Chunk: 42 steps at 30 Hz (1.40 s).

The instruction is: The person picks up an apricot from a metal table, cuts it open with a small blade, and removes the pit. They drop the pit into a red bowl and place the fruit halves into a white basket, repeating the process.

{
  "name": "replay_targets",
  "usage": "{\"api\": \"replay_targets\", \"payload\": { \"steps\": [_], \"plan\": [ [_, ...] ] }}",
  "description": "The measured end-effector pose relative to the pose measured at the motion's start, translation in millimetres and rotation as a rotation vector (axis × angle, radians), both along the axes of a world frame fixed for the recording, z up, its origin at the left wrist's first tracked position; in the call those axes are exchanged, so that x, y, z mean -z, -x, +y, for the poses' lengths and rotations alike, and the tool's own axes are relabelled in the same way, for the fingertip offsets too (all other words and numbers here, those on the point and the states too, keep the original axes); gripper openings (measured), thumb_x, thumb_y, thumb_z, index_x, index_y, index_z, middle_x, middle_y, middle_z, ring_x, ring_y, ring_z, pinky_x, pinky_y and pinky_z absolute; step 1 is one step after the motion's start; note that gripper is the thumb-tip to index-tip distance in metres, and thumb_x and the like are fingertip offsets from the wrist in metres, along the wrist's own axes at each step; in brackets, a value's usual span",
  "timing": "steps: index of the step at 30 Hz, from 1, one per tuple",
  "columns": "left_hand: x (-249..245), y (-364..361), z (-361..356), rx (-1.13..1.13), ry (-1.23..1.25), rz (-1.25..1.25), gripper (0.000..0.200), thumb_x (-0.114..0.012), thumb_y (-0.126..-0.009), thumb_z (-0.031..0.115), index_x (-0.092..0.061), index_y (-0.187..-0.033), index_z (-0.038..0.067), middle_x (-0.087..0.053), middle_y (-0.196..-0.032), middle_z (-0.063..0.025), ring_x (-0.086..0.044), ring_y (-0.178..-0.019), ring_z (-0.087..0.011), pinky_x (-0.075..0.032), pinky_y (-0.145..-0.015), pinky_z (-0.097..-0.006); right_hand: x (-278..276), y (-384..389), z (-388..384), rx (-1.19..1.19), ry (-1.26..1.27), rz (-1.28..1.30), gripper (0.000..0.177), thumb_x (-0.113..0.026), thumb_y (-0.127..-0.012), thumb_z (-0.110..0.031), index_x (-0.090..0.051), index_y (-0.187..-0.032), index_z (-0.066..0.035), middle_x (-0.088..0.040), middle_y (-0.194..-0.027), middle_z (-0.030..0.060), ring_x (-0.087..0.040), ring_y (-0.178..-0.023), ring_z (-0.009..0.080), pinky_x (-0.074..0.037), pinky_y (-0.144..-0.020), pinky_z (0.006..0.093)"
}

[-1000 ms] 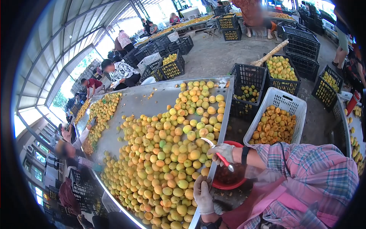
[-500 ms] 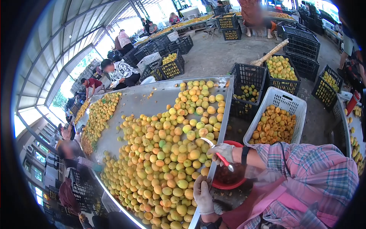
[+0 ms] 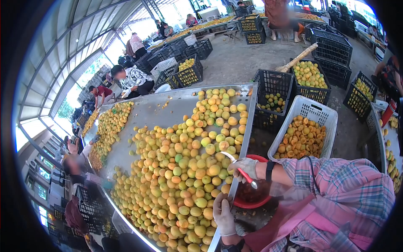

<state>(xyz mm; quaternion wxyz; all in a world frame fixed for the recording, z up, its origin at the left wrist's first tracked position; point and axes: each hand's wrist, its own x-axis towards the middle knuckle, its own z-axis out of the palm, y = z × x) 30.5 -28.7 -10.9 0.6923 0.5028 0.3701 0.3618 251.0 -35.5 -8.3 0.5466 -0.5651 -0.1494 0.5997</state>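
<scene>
My right hand [image 3: 245, 169], in a pale glove, is closed around the red handle of a curved knife [image 3: 247, 176]. Its hooked metal blade points up and left over the table's edge. Lower down, my left hand [image 3: 224, 215], also gloved, is at the metal rim with fingers curled beside the nearest fruit. What it holds, if anything, I cannot make out. A wide heap of yellow-orange apricots [image 3: 180, 168] covers much of the metal table [image 3: 157, 109]. Beneath my right hand stands a red basin [image 3: 254, 203] with dark contents.
A white crate [image 3: 329, 122] of cut apricot halves stands beyond my right hand. Black crates [image 3: 273, 84] holding whole fruit are behind it, one with a wooden-looking stick [image 3: 298, 58] across it. Another person [image 3: 75, 164] works along the table's far side.
My hands and the knife stay put. Across the table, the other person's arm now reaches onto the fruit. At the far right, a person has bent lower.
</scene>
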Motion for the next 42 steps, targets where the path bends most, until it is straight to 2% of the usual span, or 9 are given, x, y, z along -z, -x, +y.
{"api": "replay_targets", "payload": {
  "steps": [17, 42],
  "plan": [
    [-1.3, 0.1, -0.3, 0.003, -0.001, 0.007, 0.035, -0.048, -0.097, 0.007, -0.047, -0.130, -0.007, -0.058, -0.122, -0.0167, -0.062, -0.103, -0.0212, -0.052, -0.087, -0.0305, -4.6, 0.8, -1.1, -0.006, 0.017, 0.015, 0.025, -0.065, -0.084, -0.027, -0.062, -0.095, -0.004, -0.063, -0.071, 0.0074, -0.059, -0.051, 0.0182, -0.050, -0.044, 0.0317],
    [-4.7, -0.1, -1.3, 0.010, -0.012, 0.018, 0.035, -0.048, -0.098, 0.008, -0.048, -0.130, -0.006, -0.058, -0.122, -0.0167, -0.062, -0.103, -0.0214, -0.052, -0.087, -0.0310, -1.5, 0.3, -1.4, -0.017, 0.000, -0.020, 0.030, -0.067, -0.083, -0.030, -0.063, -0.097, -0.004, -0.063, -0.073, 0.0078, -0.060, -0.053, 0.0186, -0.052, -0.044, 0.0317]
  ]
}}
